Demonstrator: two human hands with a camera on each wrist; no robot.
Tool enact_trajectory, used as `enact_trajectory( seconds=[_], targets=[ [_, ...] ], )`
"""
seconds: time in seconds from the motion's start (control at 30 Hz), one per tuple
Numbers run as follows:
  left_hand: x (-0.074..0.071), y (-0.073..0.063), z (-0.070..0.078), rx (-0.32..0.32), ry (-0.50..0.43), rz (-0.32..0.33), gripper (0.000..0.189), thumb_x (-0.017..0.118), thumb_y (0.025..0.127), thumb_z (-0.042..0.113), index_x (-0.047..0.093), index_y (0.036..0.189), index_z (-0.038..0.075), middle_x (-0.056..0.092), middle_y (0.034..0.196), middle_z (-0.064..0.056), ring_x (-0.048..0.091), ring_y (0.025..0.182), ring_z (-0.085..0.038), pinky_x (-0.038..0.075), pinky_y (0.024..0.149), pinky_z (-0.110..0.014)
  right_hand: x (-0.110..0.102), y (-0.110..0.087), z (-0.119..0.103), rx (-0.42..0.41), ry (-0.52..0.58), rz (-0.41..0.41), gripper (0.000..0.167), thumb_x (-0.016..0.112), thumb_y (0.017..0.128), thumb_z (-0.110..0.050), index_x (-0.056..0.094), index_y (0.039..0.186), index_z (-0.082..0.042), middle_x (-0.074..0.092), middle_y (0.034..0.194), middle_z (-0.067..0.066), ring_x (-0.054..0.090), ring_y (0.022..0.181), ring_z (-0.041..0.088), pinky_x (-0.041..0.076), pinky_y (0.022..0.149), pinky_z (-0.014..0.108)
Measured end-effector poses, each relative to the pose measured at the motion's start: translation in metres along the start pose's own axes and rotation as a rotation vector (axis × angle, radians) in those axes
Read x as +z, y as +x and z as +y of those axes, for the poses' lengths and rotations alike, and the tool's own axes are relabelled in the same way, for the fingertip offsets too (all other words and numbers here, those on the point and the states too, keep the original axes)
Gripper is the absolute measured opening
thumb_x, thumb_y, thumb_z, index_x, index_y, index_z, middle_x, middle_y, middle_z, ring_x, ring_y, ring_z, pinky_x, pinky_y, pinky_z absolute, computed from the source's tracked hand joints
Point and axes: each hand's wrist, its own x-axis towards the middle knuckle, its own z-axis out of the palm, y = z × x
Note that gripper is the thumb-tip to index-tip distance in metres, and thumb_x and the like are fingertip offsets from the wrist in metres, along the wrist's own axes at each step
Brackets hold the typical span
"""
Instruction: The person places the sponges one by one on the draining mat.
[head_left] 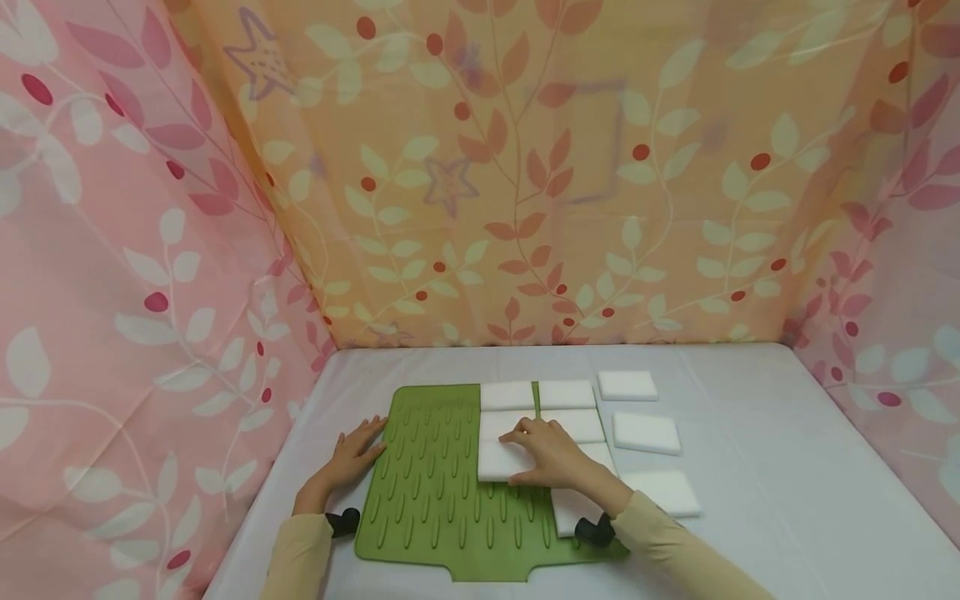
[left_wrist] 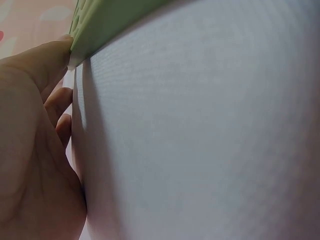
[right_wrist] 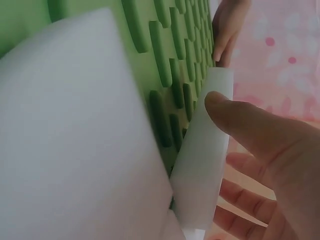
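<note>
A green ridged mat (head_left: pixel 420 475) lies on the table, with white rectangular sponges in two columns on its right half. My right hand (head_left: pixel 551 457) holds a white sponge (head_left: pixel 491 462) at the near end of the left column. In the right wrist view the thumb (right_wrist: pixel 245 120) presses one long side of this sponge (right_wrist: pixel 200 165), and the other fingers lie along its opposite side. At the mat's left edge rests my left hand (head_left: pixel 351 458), fingers extended. Its thumb touches the mat's edge (left_wrist: pixel 100 35) in the left wrist view.
Three loose white sponges, the middle one a plain block (head_left: pixel 647 433), lie in a line to the right of the mat. A white cloth (head_left: pixel 787 500) covers the table. Patterned curtains (head_left: pixel 480 208) hang behind it and at both sides.
</note>
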Motion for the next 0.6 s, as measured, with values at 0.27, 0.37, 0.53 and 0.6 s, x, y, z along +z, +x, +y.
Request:
enact_trajectory(
  seconds=[0.27,0.37,0.53,0.6],
  targets=[
    [-0.0001,-0.0002,-0.0002,-0.004,-0.017,0.001,0.055,0.050,0.096,0.028,0.033,0.144,0.008,0.027,0.149,-0.020,0.017,0.138,-0.043,-0.002,0.102,-0.068,0.0055,0.0010,-0.0021,-0.013,-0.026,0.011,0.059,0.077,0.070,-0.048,0.063,0.119,-0.019,0.055,0.102,-0.002,0.048,0.092,0.017,0.037,0.076,0.036],
    [0.0001,-0.0005,0.0000,0.004,-0.016,0.008,0.054,0.050,0.096,0.028,0.033,0.144,0.007,0.028,0.149,-0.020,0.017,0.137,-0.044,-0.001,0.102,-0.068,0.0079,0.0011,-0.0023,-0.001,-0.036,0.003,0.060,0.076,0.069,-0.049,0.063,0.119,-0.019,0.055,0.102,-0.003,0.048,0.092,0.016,0.037,0.076,0.035],
    [-0.0004,-0.0015,0.0004,0.015,-0.016,0.010,0.055,0.050,0.096,0.027,0.033,0.144,0.006,0.027,0.148,-0.022,0.017,0.136,-0.045,0.000,0.101,-0.069,0.0100,0.0015,-0.0021,0.008,-0.035,0.002,0.060,0.076,0.069,-0.050,0.062,0.120,-0.020,0.054,0.102,-0.003,0.048,0.092,0.016,0.036,0.076,0.035],
    [-0.0010,-0.0015,0.0011,0.010,-0.018,0.004,0.055,0.050,0.096,0.027,0.033,0.144,0.006,0.027,0.149,-0.021,0.016,0.137,-0.045,-0.001,0.101,-0.069,0.0103,0.0017,-0.0022,0.010,-0.032,0.006,0.061,0.077,0.069,-0.049,0.062,0.119,-0.020,0.054,0.102,-0.003,0.048,0.091,0.016,0.036,0.076,0.036]
  ],
)
